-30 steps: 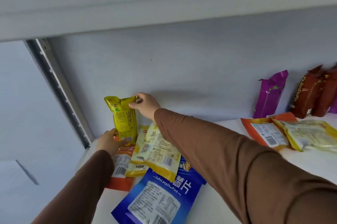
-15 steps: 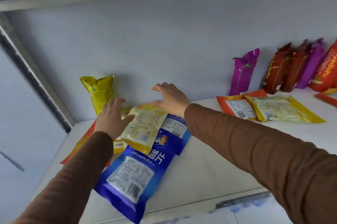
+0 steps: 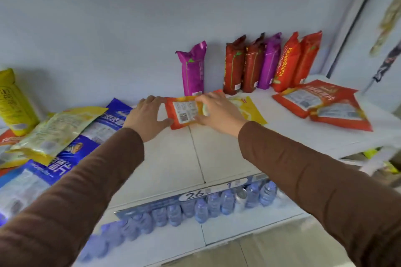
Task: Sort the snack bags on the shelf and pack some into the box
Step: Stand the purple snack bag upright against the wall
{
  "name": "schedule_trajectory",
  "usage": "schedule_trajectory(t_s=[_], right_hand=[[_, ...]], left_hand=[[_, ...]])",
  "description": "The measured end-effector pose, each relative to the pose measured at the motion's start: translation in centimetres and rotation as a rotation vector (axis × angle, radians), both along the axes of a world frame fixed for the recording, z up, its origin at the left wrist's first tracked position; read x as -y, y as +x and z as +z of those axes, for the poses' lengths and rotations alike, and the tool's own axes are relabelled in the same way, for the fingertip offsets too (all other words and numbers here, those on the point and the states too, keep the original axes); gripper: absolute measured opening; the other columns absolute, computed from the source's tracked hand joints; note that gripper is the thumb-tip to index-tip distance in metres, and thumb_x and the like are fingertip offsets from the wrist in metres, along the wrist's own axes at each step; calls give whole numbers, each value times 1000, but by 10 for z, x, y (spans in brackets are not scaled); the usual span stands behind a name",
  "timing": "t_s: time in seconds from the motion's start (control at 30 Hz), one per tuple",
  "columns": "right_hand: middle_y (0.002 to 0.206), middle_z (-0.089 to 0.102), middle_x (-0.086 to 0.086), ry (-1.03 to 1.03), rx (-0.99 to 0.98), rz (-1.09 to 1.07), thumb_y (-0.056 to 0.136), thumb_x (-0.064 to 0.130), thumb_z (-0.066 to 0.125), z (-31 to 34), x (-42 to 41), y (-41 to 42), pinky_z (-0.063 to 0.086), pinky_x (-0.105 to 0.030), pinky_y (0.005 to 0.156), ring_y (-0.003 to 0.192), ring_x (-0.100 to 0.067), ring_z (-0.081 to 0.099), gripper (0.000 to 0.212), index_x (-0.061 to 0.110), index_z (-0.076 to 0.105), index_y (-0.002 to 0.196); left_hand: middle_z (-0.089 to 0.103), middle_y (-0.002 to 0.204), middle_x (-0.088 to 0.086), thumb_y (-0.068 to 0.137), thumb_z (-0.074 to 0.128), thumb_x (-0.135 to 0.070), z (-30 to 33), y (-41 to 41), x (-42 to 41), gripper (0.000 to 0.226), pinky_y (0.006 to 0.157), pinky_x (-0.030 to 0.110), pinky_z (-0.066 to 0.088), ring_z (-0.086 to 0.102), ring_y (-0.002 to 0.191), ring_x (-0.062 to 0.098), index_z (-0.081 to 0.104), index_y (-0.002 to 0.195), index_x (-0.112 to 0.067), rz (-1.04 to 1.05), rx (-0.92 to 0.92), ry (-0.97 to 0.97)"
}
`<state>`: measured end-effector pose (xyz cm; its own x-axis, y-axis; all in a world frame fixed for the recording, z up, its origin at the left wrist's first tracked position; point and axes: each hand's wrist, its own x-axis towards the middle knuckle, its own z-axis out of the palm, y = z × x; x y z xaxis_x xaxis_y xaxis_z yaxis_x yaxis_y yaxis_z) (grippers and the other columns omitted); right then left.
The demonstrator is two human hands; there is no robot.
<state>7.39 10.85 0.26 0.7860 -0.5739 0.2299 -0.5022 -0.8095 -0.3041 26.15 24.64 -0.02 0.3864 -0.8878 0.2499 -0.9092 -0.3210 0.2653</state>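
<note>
- Both hands meet on the orange bag (image 3: pixel 184 112), which lies flat on the shelf (image 3: pixel 195 158), label side up.
- Left hand (image 3: pixel 147 118) has its fingers spread over the bag's left edge, and its thumb touches the near left corner; whether the fingers curl under the edge cannot be told.
- Right hand (image 3: pixel 217 112) lies on the bag's right half with fingers bent down over it; a firm pinch cannot be told from a plain press.
- Both sleeves (image 3: pixel 314 171) are brown and reach in from the near side of the orange bag.
- Yellow bag (image 3: pixel 251 108) lies flat just right of the orange bag, partly under the right hand.
- Purple bag (image 3: pixel 193 69) stands upright against the back wall (image 3: pixel 108 27), just behind the orange bag.
- Right of the purple bag, further upright bags (image 3: pixel 271 64) stand in a row against the wall: two dark red, one purple, two orange-red.
- Well right of the orange bag, two flat red bags (image 3: pixel 325 103) overlap near the shelf's right end.
- Well left of the orange bag, a pale yellow bag (image 3: pixel 56 129) lies on top of a blue bag (image 3: pixel 65 158), and both lie flat.
- Left of these, an upright yellow pack (image 3: pixel 13 101) leans against the wall.
- Below the shelf's near edge, a price strip (image 3: pixel 195 195) reads 26, and rows of water bottles (image 3: pixel 217 206) sit on the level beneath.
</note>
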Motion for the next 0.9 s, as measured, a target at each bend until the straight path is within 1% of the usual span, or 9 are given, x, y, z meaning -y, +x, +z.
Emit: schedule_trajectory(t_s=[0.13, 0.23, 0.3, 0.4, 0.47, 0.6, 0.73, 0.83, 0.9], right_hand=[[141, 52, -5, 18, 8, -7, 92, 40, 67, 0, 35, -39, 34, -36, 104, 129, -28, 44, 56, 20, 51, 142], [140, 52, -5, 39, 18, -4, 93, 41, 65, 3, 58, -45, 38, -38, 105, 131, -28, 44, 55, 20, 50, 142], [143, 50, -5, 70, 37, 9, 95, 39, 64, 7, 73, -39, 37, -38, 106, 134, -27, 42, 55, 19, 48, 144], [150, 46, -7, 155, 94, 19, 97, 40, 63, 15, 92, -20, 35, -37, 109, 138, -27, 41, 59, 17, 44, 148], [152, 45, -9, 212, 126, 15, 97, 40, 62, 19, 107, -3, 37, -37, 109, 138, -26, 44, 61, 15, 42, 149], [155, 42, -11, 411, 214, -12, 97, 37, 63, 26, 135, 29, 43, -38, 107, 134, -27, 49, 65, 14, 36, 152], [158, 37, -12, 567, 306, -17, 97, 31, 65, 32, 157, 59, 38, -38, 111, 141, -28, 42, 72, 10, 29, 155], [154, 41, -13, 657, 361, -24, 93, 29, 71, 34, 170, 86, 40, -38, 108, 137, -30, 46, 76, 9, 29, 153], [143, 51, -12, 720, 406, -13, 90, 25, 74, 34, 178, 100, 44, -35, 99, 129, -29, 53, 67, 7, 38, 144]], left_hand=[[52, 132, 8, 87, 69, -40, 0, -37, 31, 61, 101, 44, 42, 48, 124, 30, 46, 140, -18, 16, -28, 20], [52, 131, 6, 87, 69, -40, 3, -42, 52, 58, 100, 42, 44, 50, 122, 27, 47, 137, -20, 58, -44, 37], [51, 135, 5, 89, 68, -41, 5, -37, 66, 58, 101, 41, 43, 49, 124, 26, 46, 139, -21, 90, -68, 28], [50, 140, 5, 89, 67, -46, 5, -23, 88, 60, 101, 41, 46, 51, 124, 25, 46, 140, -23, 138, -121, -13], [51, 141, 5, 87, 69, -48, 4, -14, 104, 64, 103, 42, 47, 52, 125, 25, 46, 141, -21, 157, -172, -44], [51, 143, 9, 85, 73, -43, -4, 6, 137, 70, 103, 42, 47, 53, 125, 27, 44, 142, -16, 194, -292, -77], [50, 144, 11, 85, 74, -41, -13, 27, 163, 75, 103, 44, 48, 53, 125, 30, 39, 146, -15, 283, -376, -52], [49, 146, 12, 84, 73, -45, -22, 41, 178, 78, 104, 45, 48, 53, 127, 32, 37, 147, -15, 339, -395, 4], [51, 145, 11, 84, 74, -45, -27, 46, 187, 78, 103, 45, 48, 53, 127, 32, 38, 147, -18, 344, -411, 5]])
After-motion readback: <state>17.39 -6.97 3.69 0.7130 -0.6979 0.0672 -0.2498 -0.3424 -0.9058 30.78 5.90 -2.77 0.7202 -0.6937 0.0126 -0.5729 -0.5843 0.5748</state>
